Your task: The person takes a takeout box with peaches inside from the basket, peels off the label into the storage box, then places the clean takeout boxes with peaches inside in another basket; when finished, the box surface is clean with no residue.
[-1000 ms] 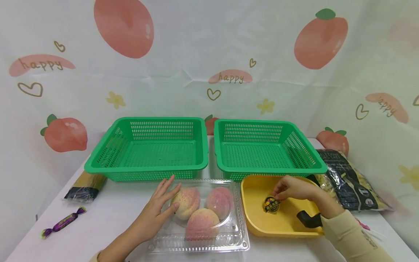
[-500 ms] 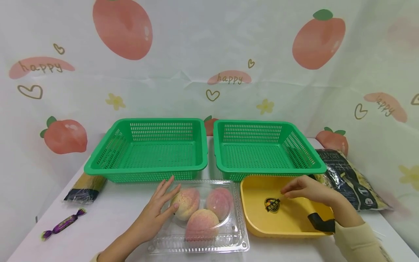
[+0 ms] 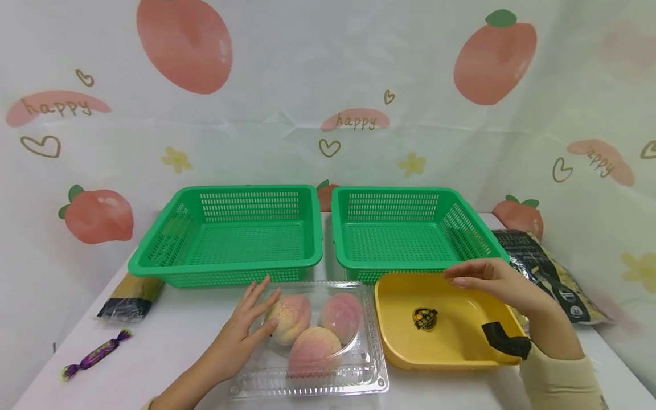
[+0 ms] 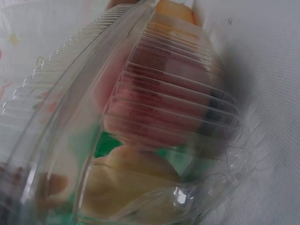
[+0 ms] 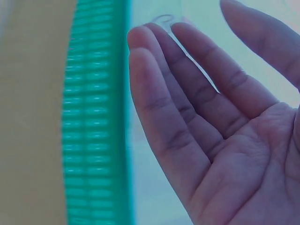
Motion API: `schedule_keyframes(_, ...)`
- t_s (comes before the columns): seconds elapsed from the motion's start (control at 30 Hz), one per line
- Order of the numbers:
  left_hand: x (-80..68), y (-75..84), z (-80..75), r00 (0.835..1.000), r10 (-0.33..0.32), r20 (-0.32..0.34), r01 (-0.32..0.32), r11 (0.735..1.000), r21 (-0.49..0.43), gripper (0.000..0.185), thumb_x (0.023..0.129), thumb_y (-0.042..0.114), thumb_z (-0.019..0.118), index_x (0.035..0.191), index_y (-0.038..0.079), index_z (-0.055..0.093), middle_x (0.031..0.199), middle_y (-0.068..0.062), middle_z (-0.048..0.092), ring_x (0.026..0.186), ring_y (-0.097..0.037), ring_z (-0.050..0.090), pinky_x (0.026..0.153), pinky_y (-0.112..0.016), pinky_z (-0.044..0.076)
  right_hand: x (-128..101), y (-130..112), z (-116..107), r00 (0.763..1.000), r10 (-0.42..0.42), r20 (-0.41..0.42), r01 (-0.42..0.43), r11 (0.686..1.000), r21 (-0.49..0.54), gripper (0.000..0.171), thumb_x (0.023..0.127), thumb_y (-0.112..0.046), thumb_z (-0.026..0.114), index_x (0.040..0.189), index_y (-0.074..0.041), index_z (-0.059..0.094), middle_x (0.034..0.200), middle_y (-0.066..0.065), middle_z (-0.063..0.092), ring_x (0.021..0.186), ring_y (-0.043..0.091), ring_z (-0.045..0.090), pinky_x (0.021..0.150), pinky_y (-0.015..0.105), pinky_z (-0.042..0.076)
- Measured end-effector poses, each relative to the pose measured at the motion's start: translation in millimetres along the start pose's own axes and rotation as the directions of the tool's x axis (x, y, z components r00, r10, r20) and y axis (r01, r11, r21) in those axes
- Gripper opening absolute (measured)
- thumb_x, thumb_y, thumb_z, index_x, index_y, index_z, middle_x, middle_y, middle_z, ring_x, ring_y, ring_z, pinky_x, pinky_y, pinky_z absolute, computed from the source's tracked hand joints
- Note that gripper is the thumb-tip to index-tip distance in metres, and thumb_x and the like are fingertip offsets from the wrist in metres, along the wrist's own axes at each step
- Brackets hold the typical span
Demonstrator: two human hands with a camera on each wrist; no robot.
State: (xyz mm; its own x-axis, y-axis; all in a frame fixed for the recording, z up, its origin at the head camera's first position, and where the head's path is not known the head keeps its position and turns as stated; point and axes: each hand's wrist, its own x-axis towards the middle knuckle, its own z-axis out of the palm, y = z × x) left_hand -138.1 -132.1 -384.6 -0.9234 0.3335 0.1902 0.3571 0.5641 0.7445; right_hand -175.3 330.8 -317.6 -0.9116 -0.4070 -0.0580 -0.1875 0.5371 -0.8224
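A clear plastic clamshell box (image 3: 359, 367) with three peaches (image 3: 312, 347) inside lies at the table's front middle. My left hand (image 3: 251, 319) rests flat against its left side, fingers straight. The left wrist view shows the ribbed clear box (image 4: 140, 117) close up. To the right stands a yellow tray (image 3: 394, 336) with a small dark round sticker (image 3: 425, 319) lying on its floor. My right hand (image 3: 479, 277) hovers above the tray's far right part with fingers straight and nothing in it; the right wrist view shows its bare palm (image 5: 225, 140).
Two green perforated baskets (image 3: 228, 236) (image 3: 410, 230) stand side by side behind the box and tray. A spaghetti pack (image 3: 130, 296) and a purple wrapped candy (image 3: 94, 354) lie at the left. A dark pasta bag (image 3: 550, 273) lies at the right.
My right hand let go of the sticker, which now lies in the yellow tray, and rose up and to the right with its fingers spread. The left hand stayed on the box.
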Motion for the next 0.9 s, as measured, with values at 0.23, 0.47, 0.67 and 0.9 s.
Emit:
schedule_keyframes(0.23,-1.2,-2.2,0.0,1.0,0.007,-0.01,-0.007,1.0,0.007,0.049,0.096,0.028,0.05,0.139,0.006,0.043,0.155,-0.013,0.018,0.14,-0.047,0.006,0.094,-0.079,0.012,3,-9,-19,0.989,-0.128,-0.076,0.127,0.992,-0.017,0.03,0.097,-0.007,0.047,0.124,0.005,0.054,0.113,-0.012,0.066,0.102,0.002,0.062,0.084,0.014,0.05)
schedule_keyframes(0.47,-0.1,-3.0,0.5,1.0,0.011,-0.012,-0.011,1.0,-0.003,0.049,0.096,0.028,0.05,0.139,0.005,0.043,0.155,-0.014,0.018,0.14,-0.047,0.005,0.094,-0.079,0.012,13,-15,-45,0.963,-0.221,-0.153,0.228,0.973,0.026,0.031,0.097,0.001,0.042,0.126,0.006,0.051,0.118,-0.011,0.065,0.107,0.0,0.06,0.087,0.01,0.046)
schedule_keyframes(0.67,0.0,-2.3,0.4,1.0,0.011,-0.013,-0.011,1.0,-0.007,0.049,0.096,0.027,0.051,0.138,0.004,0.043,0.155,-0.015,0.018,0.14,-0.048,0.005,0.094,-0.079,0.011,25,-20,-63,0.952,-0.207,-0.223,0.224,0.973,0.052,0.033,0.099,-0.007,0.041,0.13,0.002,0.05,0.122,-0.014,0.061,0.11,-0.003,0.057,0.088,0.008,0.045)
schedule_keyframes(0.9,0.3,-1.1,0.7,1.0,0.002,-0.001,-0.002,1.0,-0.016,0.05,0.096,0.028,0.05,0.139,0.005,0.042,0.156,-0.014,0.017,0.141,-0.047,0.003,0.094,-0.08,0.01,54,-12,-85,0.89,-0.445,-0.093,0.411,0.701,0.582,0.042,0.1,0.006,0.021,0.132,0.004,0.048,0.132,0.003,0.057,0.124,0.013,0.052,0.1,0.021,0.044)
